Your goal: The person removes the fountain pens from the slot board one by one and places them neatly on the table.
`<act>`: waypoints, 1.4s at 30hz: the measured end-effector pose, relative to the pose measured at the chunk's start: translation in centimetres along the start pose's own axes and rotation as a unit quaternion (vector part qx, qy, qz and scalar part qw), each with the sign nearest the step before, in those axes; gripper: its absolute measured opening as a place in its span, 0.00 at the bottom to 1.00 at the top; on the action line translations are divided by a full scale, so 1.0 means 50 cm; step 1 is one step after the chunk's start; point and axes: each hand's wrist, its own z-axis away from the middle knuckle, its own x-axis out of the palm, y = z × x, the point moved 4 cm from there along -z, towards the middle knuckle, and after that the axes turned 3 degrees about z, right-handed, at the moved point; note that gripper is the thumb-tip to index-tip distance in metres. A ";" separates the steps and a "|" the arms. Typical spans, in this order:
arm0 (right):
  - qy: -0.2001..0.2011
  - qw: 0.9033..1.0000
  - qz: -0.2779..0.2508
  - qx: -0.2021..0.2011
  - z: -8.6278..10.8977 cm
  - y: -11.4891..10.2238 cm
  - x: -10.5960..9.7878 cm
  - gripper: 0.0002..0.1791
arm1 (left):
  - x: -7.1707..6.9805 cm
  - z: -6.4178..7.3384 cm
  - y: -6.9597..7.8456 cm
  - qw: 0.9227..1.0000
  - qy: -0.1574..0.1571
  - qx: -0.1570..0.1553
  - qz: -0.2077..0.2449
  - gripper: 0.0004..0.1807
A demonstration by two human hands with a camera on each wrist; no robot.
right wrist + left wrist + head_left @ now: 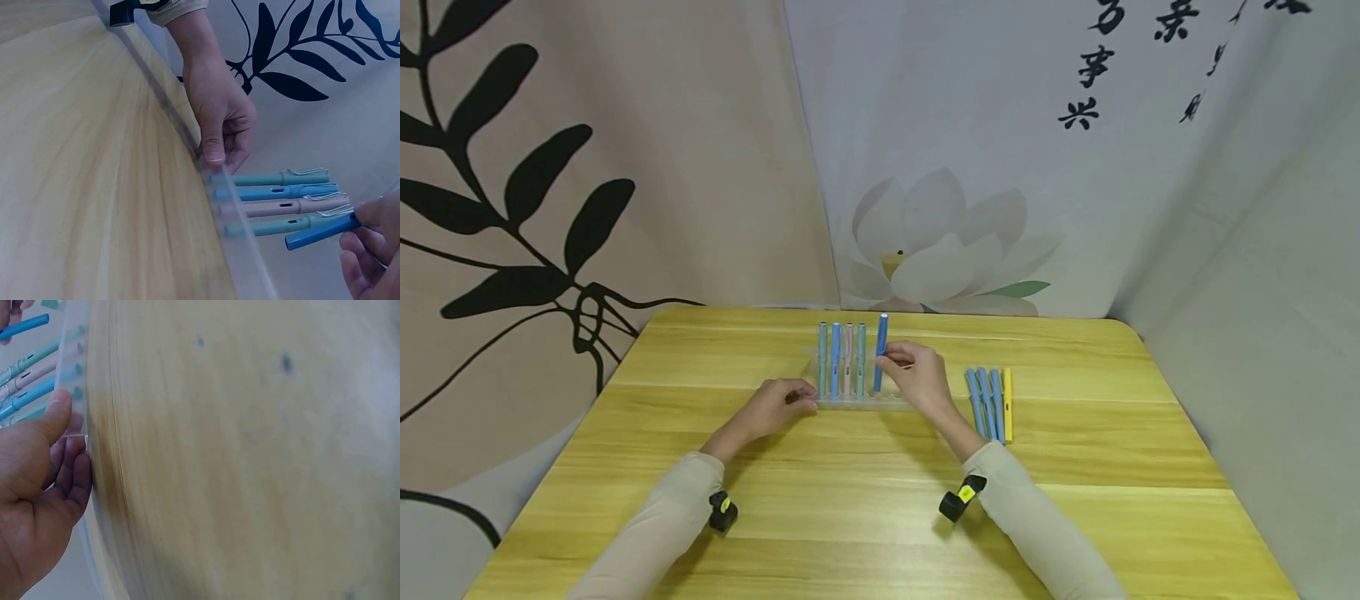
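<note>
Blue pen [882,337] is held nearly upright at the center of the frame, pinched between thumb and fingers of the right hand [919,373], the nearer hand. Just left of it, four standing pens [848,360], teal, blue, pink and teal, are held in a clear rack [865,403]. The blue pen's long axis is tilted slightly from theirs, and in the right wrist view its lower end is seen just short of the rack's clear strip. The rack's left end is gripped by the left hand [781,406], fingers curled. Right of center, three blue pens [987,404] and a yellow pen [1008,404] are laid side by side. No brand can be read. At upper right, black Chinese characters [1096,65] are shown on the wall cloth [955,92]; 事 and 兴 can be made out.
</note>
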 end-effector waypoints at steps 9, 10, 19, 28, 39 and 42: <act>0.015 1.000 -0.006 -0.012 0.017 -0.008 -0.049 0.15 | -0.003 0.000 0.003 1.000 0.003 0.001 -0.001 0.11; 0.019 1.000 -0.005 -0.014 0.018 -0.007 -0.055 0.15 | -0.003 0.000 0.003 1.000 0.004 -0.003 0.000 0.10; 0.039 0.999 0.007 -0.008 0.033 0.021 -0.115 0.16 | -0.004 -0.001 -0.001 1.000 0.002 -0.002 0.003 0.10; 0.058 0.998 0.031 -0.001 0.056 0.042 -0.176 0.17 | -0.003 -0.001 0.001 1.000 -0.002 0.002 0.001 0.10; 0.083 0.994 0.063 0.029 0.084 0.090 -0.254 0.19 | -0.002 -0.001 0.003 1.000 -0.004 0.001 0.010 0.10; 0.087 0.993 0.072 0.040 0.092 0.101 -0.269 0.19 | -0.001 -0.001 0.002 1.000 -0.004 -0.001 0.008 0.10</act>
